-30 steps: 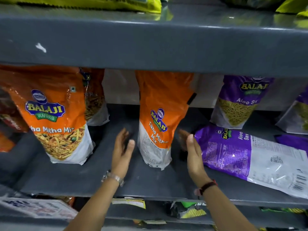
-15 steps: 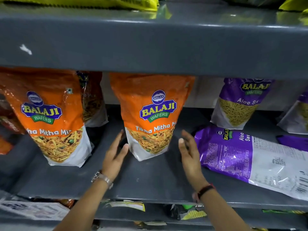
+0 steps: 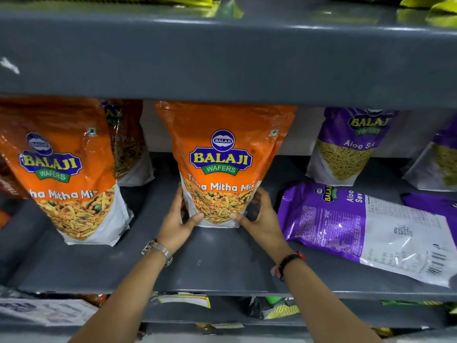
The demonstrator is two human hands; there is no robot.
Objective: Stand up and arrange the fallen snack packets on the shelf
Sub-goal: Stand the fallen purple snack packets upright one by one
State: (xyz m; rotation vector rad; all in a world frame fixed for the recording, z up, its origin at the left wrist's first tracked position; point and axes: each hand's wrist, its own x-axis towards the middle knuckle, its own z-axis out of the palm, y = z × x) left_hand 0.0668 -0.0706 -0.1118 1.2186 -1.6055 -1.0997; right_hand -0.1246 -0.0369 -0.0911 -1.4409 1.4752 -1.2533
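- The orange Tikha Mitha Mix packet (image 3: 222, 164) is stood upright at mid-shelf (image 3: 222, 263), front outward.
- Its base corners are clamped by the left hand (image 3: 178, 219) at 8 o'clock and the right hand (image 3: 262, 216) at 4 o'clock.
- The base should be settled flat, squared, then released gently.
- A purple Aloo Sev packet (image 3: 366, 231) is lying flat at 3 o'clock.

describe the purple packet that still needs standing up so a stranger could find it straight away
Look at the grey metal shelf between the upper and lower shelves, right of the orange Tikha Mitha Mix packet gripped at its base by both hands. The fallen purple and white Aloo Sev packet lies flat at the front, back side up with its barcode showing, while the purple packets behind it stand upright.
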